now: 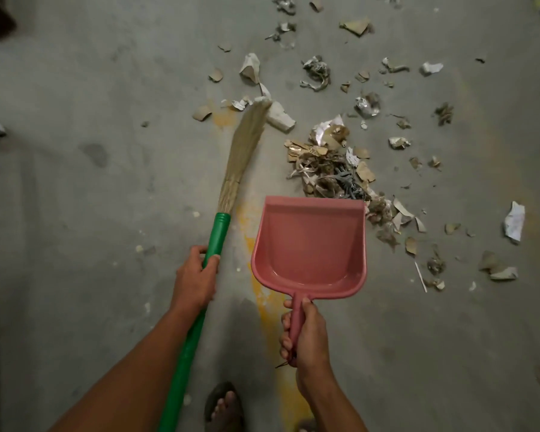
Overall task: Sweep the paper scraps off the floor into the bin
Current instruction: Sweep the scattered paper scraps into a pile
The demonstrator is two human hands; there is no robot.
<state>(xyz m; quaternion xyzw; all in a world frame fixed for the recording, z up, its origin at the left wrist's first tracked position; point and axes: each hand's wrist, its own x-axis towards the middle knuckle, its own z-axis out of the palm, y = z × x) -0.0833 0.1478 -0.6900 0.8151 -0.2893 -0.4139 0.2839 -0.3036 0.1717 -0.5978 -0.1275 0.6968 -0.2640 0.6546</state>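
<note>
The broom (219,194) is gripped by its green handle in the left hand (195,280), and the pink dustpan (309,244) is held by its handle in the right hand (306,335), its pan empty and its front lip set against a gathered heap of paper scraps (331,157). Many more scraps are scattered across the concrete floor (91,182) beyond and to the right. The task is judged barely begun: nothing has been scooped, and no bin is seen in view, unless the dark shape at the top left corner is one.

Dim, stained grey concrete floor (91,182) with a yellow streak (268,307) down its middle.
</note>
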